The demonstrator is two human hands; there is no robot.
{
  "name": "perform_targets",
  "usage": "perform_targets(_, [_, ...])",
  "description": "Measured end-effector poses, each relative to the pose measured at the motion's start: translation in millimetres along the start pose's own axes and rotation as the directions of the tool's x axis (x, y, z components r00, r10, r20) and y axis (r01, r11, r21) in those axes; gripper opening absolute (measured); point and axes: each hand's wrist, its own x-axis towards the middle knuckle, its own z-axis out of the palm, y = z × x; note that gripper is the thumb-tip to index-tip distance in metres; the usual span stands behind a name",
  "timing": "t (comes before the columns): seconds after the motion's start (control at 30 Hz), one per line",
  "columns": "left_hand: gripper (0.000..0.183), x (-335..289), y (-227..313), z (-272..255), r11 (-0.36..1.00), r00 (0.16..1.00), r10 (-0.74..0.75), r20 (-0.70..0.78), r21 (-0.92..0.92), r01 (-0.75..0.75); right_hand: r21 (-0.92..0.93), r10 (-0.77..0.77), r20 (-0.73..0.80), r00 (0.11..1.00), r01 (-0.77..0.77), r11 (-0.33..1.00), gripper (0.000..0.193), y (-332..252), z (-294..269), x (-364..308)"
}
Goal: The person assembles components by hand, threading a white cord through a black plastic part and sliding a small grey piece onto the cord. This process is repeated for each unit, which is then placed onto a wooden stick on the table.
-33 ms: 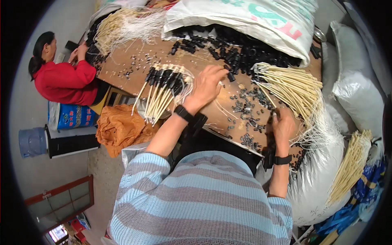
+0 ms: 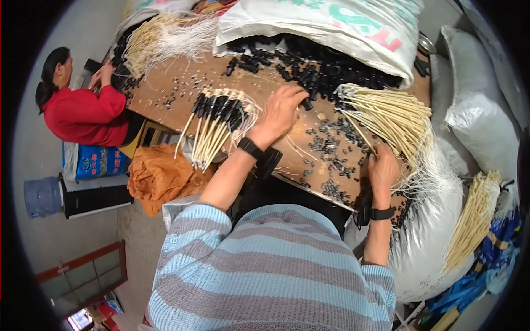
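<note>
My left hand [image 2: 279,113] reaches over the wooden table with its fingers curled, the fingertips on a short black plastic sleeve [image 2: 307,103] beside the black pile. My right hand [image 2: 382,167] is closed on the lower end of a thin cream tube [image 2: 360,132], whose far end meets a fanned bundle of cream tubes [image 2: 395,113] with white wires. Between the hands lie many small dark clips [image 2: 329,144]. Left of my left hand rests a bunch of cream tubes with black sleeves fitted on them [image 2: 216,118].
A white woven sack [image 2: 326,27] spills black sleeves [image 2: 326,71] across the back of the table [image 2: 176,113]. A person in red [image 2: 85,113] works at the far left. Silvery sacks [image 2: 477,94] crowd the right. An orange bag [image 2: 160,174] sits by the table's left edge.
The whole view has shifted slightly, so most things appear a little farther left. Both hands keep nearly the same pose.
</note>
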Motion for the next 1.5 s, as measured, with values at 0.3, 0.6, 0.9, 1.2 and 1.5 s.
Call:
perform_targets(0.3, [0.031, -10, -4, 21, 0.998, 0.967, -0.056, 0.25, 0.0, 0.058, 0.061, 0.059, 0.134, 0.989, -0.068, 0.996, 0.01, -5, -9, -10])
perform_targets(0.6, [0.038, -30, 13, -9, 0.766, 0.92, -0.186, 0.346, -0.535, 0.357, 0.69, -0.026, 0.229, 0.973, -0.144, 0.709, 0.018, -30, -21, -31])
perform_targets(0.9, [0.032, -19, 64, -23, 0.834, 0.81, 0.439, 0.389, -0.513, -0.205, 0.432, -0.234, 0.039, 0.972, 0.195, 0.88, 0.013, -64, -3, -33])
perform_targets(1.2, [0.021, -44, 26, -10, 0.751, 0.778, -0.366, 0.51, -0.332, 0.571, 0.946, -0.202, 0.323, 0.925, -0.321, 0.045, 0.009, -34, -45, -21])
perform_targets(1.5, [0.032, -29, 64, -20, 0.689, 0.735, -0.279, 0.618, -0.405, 0.601, 0.669, -0.129, 0.176, 0.976, -0.022, 0.743, 0.013, -84, -12, -36])
